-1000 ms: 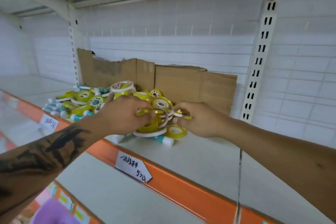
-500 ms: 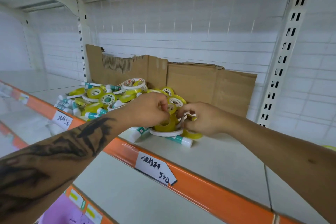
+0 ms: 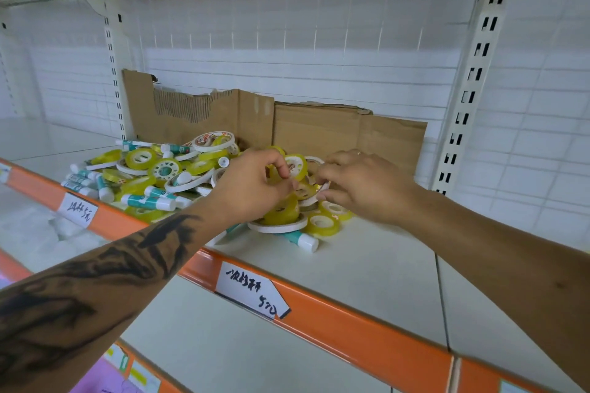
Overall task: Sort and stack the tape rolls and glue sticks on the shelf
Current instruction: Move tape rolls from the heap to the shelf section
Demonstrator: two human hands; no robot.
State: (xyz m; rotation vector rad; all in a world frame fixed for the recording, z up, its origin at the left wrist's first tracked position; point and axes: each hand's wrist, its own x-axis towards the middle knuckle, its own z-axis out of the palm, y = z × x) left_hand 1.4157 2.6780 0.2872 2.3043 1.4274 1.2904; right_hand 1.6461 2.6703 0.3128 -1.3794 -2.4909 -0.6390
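A jumbled pile of yellow and white tape rolls (image 3: 166,169) and white glue sticks with teal labels (image 3: 150,200) lies on the white shelf (image 3: 367,268). My left hand (image 3: 252,188) reaches into the right end of the pile, its fingers curled and pinching a yellow tape roll (image 3: 295,166). My right hand (image 3: 360,185) is beside it, fingertips pinching a thin white tape roll (image 3: 314,198). Below both hands sit a yellow roll on a wide white roll (image 3: 277,226) and a glue stick (image 3: 301,241).
Torn brown cardboard (image 3: 348,134) leans against the white back wall behind the pile. The shelf's orange front strip (image 3: 367,348) carries handwritten price tags (image 3: 252,290). A slotted upright (image 3: 469,96) stands at the right. The shelf surface right of the pile is bare.
Both hands have stayed at the right end of the pile, working the tape rolls between their fingers. The view has shifted, so the pile sits more to the left.
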